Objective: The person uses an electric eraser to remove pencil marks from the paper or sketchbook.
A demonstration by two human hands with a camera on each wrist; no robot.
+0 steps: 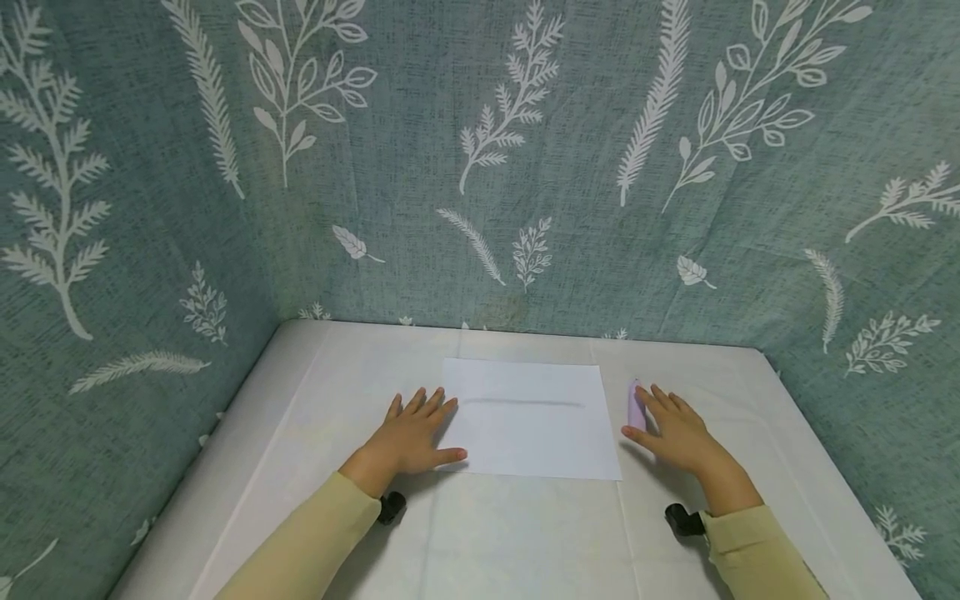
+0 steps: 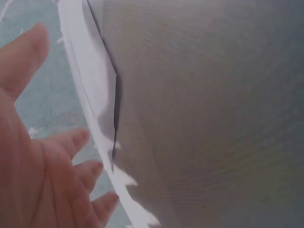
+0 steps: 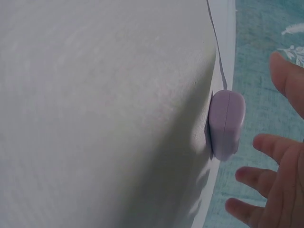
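Observation:
A white sheet of paper (image 1: 532,425) lies on the table, with a faint grey line or crease across its upper part. My left hand (image 1: 412,433) is spread at the paper's left edge, its thumb and index finger overlapping the sheet. In the left wrist view, that hand (image 2: 47,175) has straight, parted fingers beside the paper's edge (image 2: 99,71). Right of the sheet lies a slim lilac plastic object (image 1: 636,408), tapered at the far end; its near end (image 3: 227,126) is rounded with a seam. My right hand (image 1: 678,437) reaches over its right side, fingers spread, not gripping it.
A white cloth covers the table (image 1: 360,358). Green fabric with white leaf prints (image 1: 420,167) hangs behind it and along both sides. Black wrist camera mounts (image 1: 392,507) show at both sleeves.

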